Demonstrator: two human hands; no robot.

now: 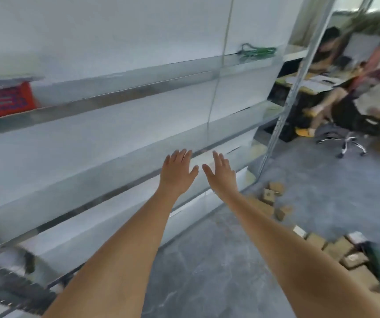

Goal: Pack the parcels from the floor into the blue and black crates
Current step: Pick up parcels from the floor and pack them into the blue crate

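Left hand [178,172], right hand [221,174], outstretched, fingers straight

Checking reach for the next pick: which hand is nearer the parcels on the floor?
Right. The right hand hangs open above and left of the parcels; the left hand, also open, is farther left beside it.

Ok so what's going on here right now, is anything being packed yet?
Not yet. Both hands are stretched out in front of the person, the left hand and right hand open and holding nothing, in front of the metal shelving. The cardboard parcels lie on the floor to the right. A red crate sits on a shelf. The picture is blurred.
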